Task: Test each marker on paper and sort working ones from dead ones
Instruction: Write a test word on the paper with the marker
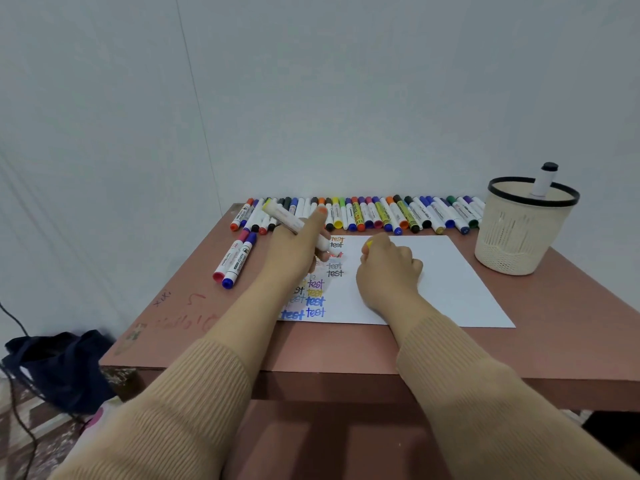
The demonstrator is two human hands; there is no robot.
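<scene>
My left hand grips a white-bodied marker over the left part of the white paper, its far end pointing up-left and its tip down at the sheet. My right hand rests curled on the paper and pinches a small yellow piece, probably the marker's cap. The word "test" is written several times in different colours down the sheet's left side. A long row of capped markers lies along the table's far edge.
Two capped markers, pink and blue, lie apart at the left of the brown table. A cream mesh cup at the back right holds one black-capped marker. A dark bag lies on the floor at left.
</scene>
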